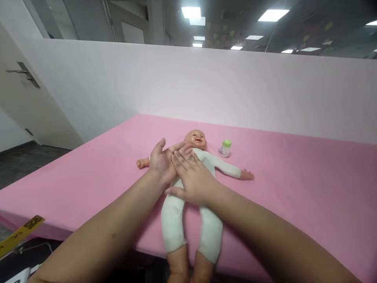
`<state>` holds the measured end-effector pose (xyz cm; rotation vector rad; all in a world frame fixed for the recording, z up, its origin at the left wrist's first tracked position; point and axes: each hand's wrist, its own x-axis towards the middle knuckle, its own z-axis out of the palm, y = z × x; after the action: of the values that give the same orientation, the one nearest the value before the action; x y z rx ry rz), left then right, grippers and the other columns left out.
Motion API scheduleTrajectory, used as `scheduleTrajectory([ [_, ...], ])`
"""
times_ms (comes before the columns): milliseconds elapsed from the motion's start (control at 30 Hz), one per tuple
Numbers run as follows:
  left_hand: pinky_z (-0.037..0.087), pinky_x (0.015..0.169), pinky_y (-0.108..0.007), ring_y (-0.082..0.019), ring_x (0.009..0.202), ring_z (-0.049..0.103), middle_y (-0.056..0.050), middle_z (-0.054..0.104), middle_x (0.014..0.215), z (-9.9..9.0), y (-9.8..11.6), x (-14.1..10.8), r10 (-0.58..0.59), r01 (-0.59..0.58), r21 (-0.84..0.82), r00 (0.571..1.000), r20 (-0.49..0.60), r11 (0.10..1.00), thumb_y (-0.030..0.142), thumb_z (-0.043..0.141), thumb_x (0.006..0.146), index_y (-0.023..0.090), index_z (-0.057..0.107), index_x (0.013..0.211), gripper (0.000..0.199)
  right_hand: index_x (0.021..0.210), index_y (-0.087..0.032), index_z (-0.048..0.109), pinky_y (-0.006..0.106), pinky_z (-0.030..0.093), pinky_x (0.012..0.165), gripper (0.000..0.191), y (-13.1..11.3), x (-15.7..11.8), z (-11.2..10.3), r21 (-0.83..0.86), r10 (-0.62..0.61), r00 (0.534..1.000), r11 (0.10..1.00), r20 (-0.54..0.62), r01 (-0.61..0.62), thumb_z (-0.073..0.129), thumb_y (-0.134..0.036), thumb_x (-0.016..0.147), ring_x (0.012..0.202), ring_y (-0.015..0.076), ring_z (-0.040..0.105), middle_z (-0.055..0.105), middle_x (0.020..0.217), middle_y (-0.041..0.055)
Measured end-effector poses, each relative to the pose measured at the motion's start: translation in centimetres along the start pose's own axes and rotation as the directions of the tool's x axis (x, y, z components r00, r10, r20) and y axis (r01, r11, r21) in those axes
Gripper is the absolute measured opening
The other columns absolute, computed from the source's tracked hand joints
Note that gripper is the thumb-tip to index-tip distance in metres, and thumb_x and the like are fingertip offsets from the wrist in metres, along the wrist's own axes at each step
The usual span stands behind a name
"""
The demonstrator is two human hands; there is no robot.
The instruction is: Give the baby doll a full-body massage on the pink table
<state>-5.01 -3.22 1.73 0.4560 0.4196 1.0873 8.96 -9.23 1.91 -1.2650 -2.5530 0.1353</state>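
Observation:
A baby doll [173, 220] with a white cloth body lies on its back, its head towards the wall and its lower legs past the table's near edge. Over its torso, my left hand [165, 162] is turned palm up with the fingers stretched out. My right hand [193, 177] lies palm down, its straight fingertips resting on the left hand's fingers. I see nothing held in either hand. Beside the doll's head stands a small clear jar with a green lid [225, 148]. The doll's chest is partly hidden by my hands.
A pink cover [294, 188] spreads over the table. Behind it runs a white wall [206, 86] with a dark glass panel above. A door with a handle [28, 74] is at the left. A yellow strip [22, 236] juts in at the lower left.

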Motion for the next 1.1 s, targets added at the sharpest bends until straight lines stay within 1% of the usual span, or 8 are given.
scheduleTrajectory([
  [100, 0.056, 0.109, -0.044, -0.035, 0.134, 0.063, -0.027, 0.066, 0.137, -1.3, 0.9, 0.8, 0.097, -0.097, 0.013, 0.994, -0.043, 0.995, 0.061, 0.055, 0.097, 0.002, 0.061, 0.139, 0.072, 0.167, 0.0, 0.019, 0.055, 0.012, 0.134, 0.118, -1.1, -0.5, -0.1, 0.087, -0.008, 0.998, 0.996, 0.065, 0.002, 0.055, -0.082, 0.091, 0.164, 0.0383, 0.008, 0.012, 0.174, 0.0253],
  [233, 0.057, 0.107, -0.043, -0.035, 0.135, 0.062, -0.026, 0.066, 0.139, -1.9, 1.2, 1.2, 0.108, -0.108, 0.013, 0.994, -0.018, 0.994, 0.06, 0.056, 0.096, 0.004, 0.063, 0.136, 0.069, 0.166, 0.003, 0.019, 0.054, 0.022, 0.132, 0.127, -2.6, -1.0, -0.9, 0.217, -0.059, 0.997, 0.975, 0.058, 0.045, 0.063, -0.084, 0.085, 0.162, 0.039, 0.017, 0.015, 0.173, 0.028],
  [333, 0.056, 0.109, -0.043, -0.035, 0.136, 0.062, -0.025, 0.065, 0.142, -1.5, 1.0, 0.8, 0.107, -0.107, -0.004, 0.994, 0.028, 0.994, 0.062, 0.056, 0.096, 0.005, 0.063, 0.136, 0.07, 0.165, 0.003, 0.024, 0.052, 0.021, 0.132, 0.121, -3.1, -1.2, -1.4, 0.267, -0.08, 0.997, 0.961, 0.014, 0.073, 0.065, -0.08, 0.087, 0.162, 0.0374, 0.021, 0.023, 0.171, 0.0279],
  [433, 0.054, 0.111, -0.045, -0.036, 0.137, 0.061, -0.024, 0.064, 0.144, -0.7, 0.5, 0.2, 0.095, -0.094, -0.018, 0.994, 0.054, 0.995, 0.062, 0.056, 0.096, 0.005, 0.063, 0.138, 0.072, 0.165, 0.003, 0.025, 0.051, 0.018, 0.133, 0.118, -3.0, -1.0, -1.2, 0.251, -0.103, 0.994, 0.962, -0.023, 0.106, 0.065, -0.078, 0.088, 0.163, 0.0357, 0.019, 0.021, 0.172, 0.0273],
  [600, 0.053, 0.112, -0.05, -0.039, 0.138, 0.059, -0.025, 0.064, 0.142, 0.7, -0.7, -0.8, -0.012, 0.012, -0.008, 0.999, 0.031, 1.0, 0.063, 0.057, 0.095, 0.005, 0.061, 0.142, 0.074, 0.166, 0.002, 0.019, 0.056, 0.006, 0.134, 0.115, -1.9, -0.6, -0.1, 0.099, -0.058, 0.997, 0.993, -0.044, 0.062, 0.059, -0.077, 0.092, 0.164, 0.0366, 0.006, 0.011, 0.174, 0.0254],
  [767, 0.051, 0.114, -0.052, -0.04, 0.138, 0.058, -0.027, 0.063, 0.143, 1.0, -1.0, -1.0, -0.079, 0.079, -0.005, 0.996, 0.03, 0.997, 0.065, 0.056, 0.095, 0.002, 0.054, 0.147, 0.082, 0.167, -0.002, 0.02, 0.058, -0.001, 0.133, 0.109, -1.0, -0.3, -0.1, -0.031, -0.005, 1.0, 1.0, -0.016, 0.004, 0.055, -0.076, 0.095, 0.165, 0.0351, 0.002, 0.011, 0.174, 0.0223],
  [933, 0.052, 0.112, -0.052, -0.039, 0.136, 0.061, -0.028, 0.062, 0.143, -0.1, 0.2, -0.2, 0.005, -0.005, -0.005, 1.0, 0.017, 1.0, 0.063, 0.054, 0.096, 0.003, 0.051, 0.15, 0.081, 0.168, -0.006, 0.024, 0.061, 0.002, 0.133, 0.101, -0.8, -0.3, -0.3, -0.05, 0.059, 0.998, 0.997, 0.016, -0.058, 0.052, -0.073, 0.098, 0.164, 0.0366, 0.007, 0.017, 0.174, 0.0209],
  [1100, 0.055, 0.11, -0.044, -0.036, 0.137, 0.061, -0.028, 0.062, 0.143, -0.8, 1.3, 0.4, 0.095, -0.095, -0.017, 0.995, -0.001, 0.995, 0.062, 0.054, 0.097, 0.0, 0.051, 0.149, 0.08, 0.167, -0.003, 0.024, 0.058, 0.014, 0.133, 0.107, -1.5, -0.6, -0.4, 0.05, 0.004, 1.0, 0.999, 0.014, -0.004, 0.063, -0.069, 0.093, 0.163, 0.0372, 0.017, 0.023, 0.172, 0.0234],
])
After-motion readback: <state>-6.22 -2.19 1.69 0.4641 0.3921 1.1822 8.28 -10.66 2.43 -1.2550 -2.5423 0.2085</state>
